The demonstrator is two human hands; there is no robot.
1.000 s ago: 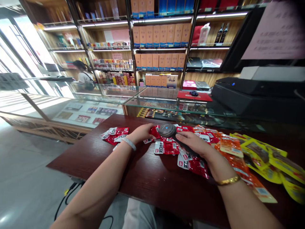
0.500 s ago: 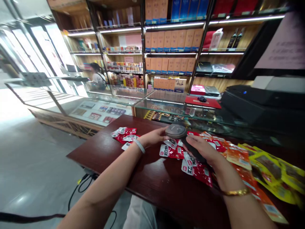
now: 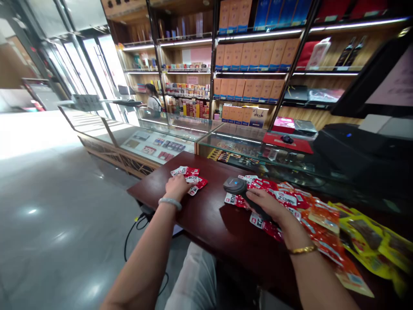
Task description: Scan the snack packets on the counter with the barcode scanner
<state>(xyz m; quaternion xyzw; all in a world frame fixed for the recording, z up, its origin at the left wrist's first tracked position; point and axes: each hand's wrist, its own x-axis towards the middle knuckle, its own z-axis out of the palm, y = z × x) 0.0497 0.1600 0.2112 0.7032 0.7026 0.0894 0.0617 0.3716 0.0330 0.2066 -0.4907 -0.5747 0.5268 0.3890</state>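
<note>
My left hand (image 3: 177, 188) is over a small pile of red-and-white snack packets (image 3: 201, 183) on the left part of the dark wooden table (image 3: 206, 219). Its fingers are curled down onto one packet, though the fingertips are partly hidden. A black handheld barcode scanner (image 3: 235, 185) is in my right hand (image 3: 269, 203), whose fingers wrap its handle. The scanner's head points left, above a larger heap of red-and-white packets (image 3: 263, 184). Some of these lie beneath my right hand.
Orange packets (image 3: 324, 217) and yellow packets (image 3: 363, 230) cover the table's right side. Glass display counters (image 3: 206, 129) stand beyond, with a mouse (image 3: 287, 139) on a red mat. A person (image 3: 152, 101) is by the shelves. A cable (image 3: 129, 234) hangs below the table.
My left hand has moved from beside the scanner head to the left pile of packets. The right hand still holds the scanner over the heap. The view has turned left.
</note>
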